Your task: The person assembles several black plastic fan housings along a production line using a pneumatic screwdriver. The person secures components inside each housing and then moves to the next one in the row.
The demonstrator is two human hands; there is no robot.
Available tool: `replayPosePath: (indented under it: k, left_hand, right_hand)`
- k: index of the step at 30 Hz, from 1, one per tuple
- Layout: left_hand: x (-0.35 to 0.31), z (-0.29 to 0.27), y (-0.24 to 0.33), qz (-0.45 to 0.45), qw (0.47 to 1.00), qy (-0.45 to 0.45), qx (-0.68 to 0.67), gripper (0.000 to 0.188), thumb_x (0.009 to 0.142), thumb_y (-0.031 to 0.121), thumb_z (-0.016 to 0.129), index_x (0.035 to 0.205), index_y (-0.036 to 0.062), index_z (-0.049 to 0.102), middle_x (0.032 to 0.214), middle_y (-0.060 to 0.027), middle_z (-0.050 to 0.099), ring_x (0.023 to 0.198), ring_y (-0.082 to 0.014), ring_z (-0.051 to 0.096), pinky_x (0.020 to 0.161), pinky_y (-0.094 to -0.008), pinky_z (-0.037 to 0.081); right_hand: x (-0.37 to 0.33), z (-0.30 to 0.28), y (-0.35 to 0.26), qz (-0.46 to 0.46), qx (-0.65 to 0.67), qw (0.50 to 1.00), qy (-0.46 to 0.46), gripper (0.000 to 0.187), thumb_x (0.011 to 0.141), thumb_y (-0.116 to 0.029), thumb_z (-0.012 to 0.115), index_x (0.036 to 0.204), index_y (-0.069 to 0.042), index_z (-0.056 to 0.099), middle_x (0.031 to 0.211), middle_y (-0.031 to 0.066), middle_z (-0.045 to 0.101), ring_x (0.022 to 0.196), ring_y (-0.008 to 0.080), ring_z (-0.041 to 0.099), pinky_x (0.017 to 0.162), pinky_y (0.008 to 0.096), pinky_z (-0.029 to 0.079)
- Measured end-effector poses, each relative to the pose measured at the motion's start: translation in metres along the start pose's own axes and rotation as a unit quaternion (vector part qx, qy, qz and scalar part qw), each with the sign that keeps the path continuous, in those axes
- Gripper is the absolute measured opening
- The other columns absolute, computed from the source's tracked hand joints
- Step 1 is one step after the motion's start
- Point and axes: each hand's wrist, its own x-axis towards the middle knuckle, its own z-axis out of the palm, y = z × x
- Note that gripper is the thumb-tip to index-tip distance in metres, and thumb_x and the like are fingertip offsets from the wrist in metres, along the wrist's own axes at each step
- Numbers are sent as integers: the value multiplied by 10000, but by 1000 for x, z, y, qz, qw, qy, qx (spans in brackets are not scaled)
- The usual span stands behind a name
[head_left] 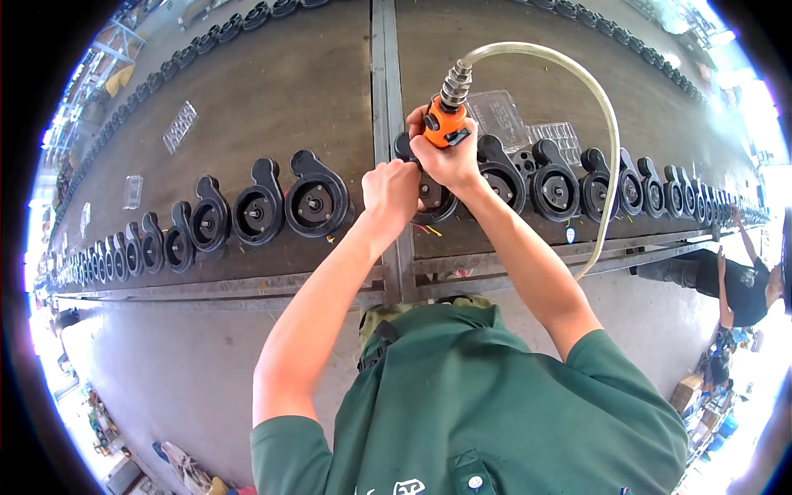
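My right hand (448, 157) is wrapped round an orange air-powered tool (444, 125), which stands nearly upright over the table. A clear hose (596, 95) runs from its metal coupling, arcs to the right and drops past the table's front edge. Below the tool sits a round black housing (440, 206), partly covered by both hands. My left hand (391, 191) is closed against that housing's left side; what its fingers hold is hidden. The tool's working end is out of sight between the hands. Coloured wires (429, 229) stick out at the housing's front.
Black housings (317, 204) stand in a long row along the front edge, both sides, with another row (235, 26) at the far edge. Clear plastic trays (497, 115) lie behind. A metal seam (384, 82) divides the table. At far right, another person (747, 289) works.
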Motion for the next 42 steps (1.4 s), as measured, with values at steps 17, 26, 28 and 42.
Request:
replayPosePath:
  k: [17, 26, 28, 42]
  left_hand:
    - [-4, 16, -3, 8, 996, 88, -26, 314, 648, 280, 906, 848, 96, 750, 897, -127, 734, 896, -342, 726, 730, -439, 568]
    - [-4, 19, -4, 9, 995, 98, -23, 307, 638, 268, 899, 841, 91, 751, 870, -130, 736, 873, -341, 731, 717, -434, 569]
    - [-3, 19, -4, 8, 994, 102, -23, 309, 638, 265, 900, 845, 91, 750, 871, -130, 736, 873, -341, 731, 716, -432, 569]
    - [-3, 18, -6, 10, 995, 98, -27, 347, 635, 283, 907, 871, 94, 738, 880, -124, 741, 872, -336, 735, 722, -429, 574]
  right_hand:
    - [-38, -22, -14, 76, 48, 995, 51, 268, 789, 117, 576, 1040, 34, 613, 873, 86, 645, 674, 133, 622, 598, 261, 522]
    - [-50, -23, -18, 99, 109, 987, 63, 260, 782, 118, 587, 1022, 23, 623, 861, 69, 655, 711, 124, 638, 632, 263, 538]
    - [-49, -23, -18, 104, 112, 986, 64, 256, 782, 118, 587, 1018, 23, 619, 860, 69, 654, 706, 125, 637, 630, 263, 538]
    - [-57, -19, -13, 73, 78, 994, 38, 225, 749, 88, 622, 965, 27, 633, 839, 59, 662, 744, 119, 642, 667, 261, 533]
